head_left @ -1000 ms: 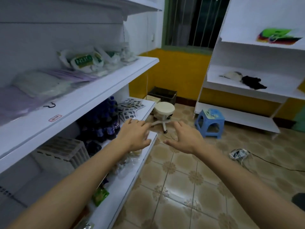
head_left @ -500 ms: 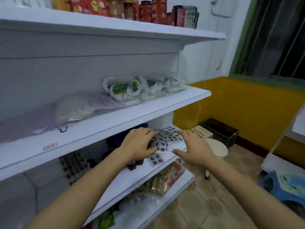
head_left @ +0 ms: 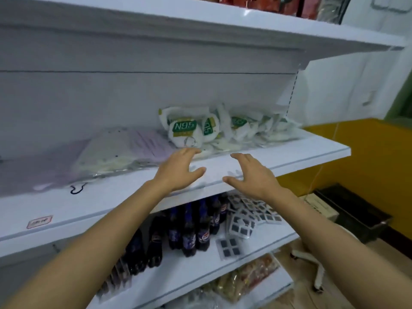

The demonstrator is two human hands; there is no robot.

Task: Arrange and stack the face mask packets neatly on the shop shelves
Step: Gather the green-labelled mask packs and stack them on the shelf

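Both hands reach toward the jumbled N95 mask packets [head_left: 196,130] on the middle shelf [head_left: 289,157]. The left hand [head_left: 178,168] and right hand [head_left: 252,172] hold nothing, fingers spread wide. Next, probably gather the blurred heap and square it.

Small retail shop interior. White display shelving [head_left: 289,159] in 3 visible tiers, mounted against a white back panel, carries goods grouped by kind. On the middle tier: a loose heap of white N95 mask packets [head_left: 214,130], with clear bags of flat masks [head_left: 116,152] to their left. A small red-bordered price label [head_left: 39,221] sits on that tier's front edge. Below the middle tier: dark soft-drink bottles [head_left: 189,228] standing in rows beside carded grey squares [head_left: 245,221]. Above the middle tier: jars and red packets [head_left: 267,2], partly cropped. Beyond the shelving's right end: a yellow wall [head_left: 367,152] and a tiled floor.
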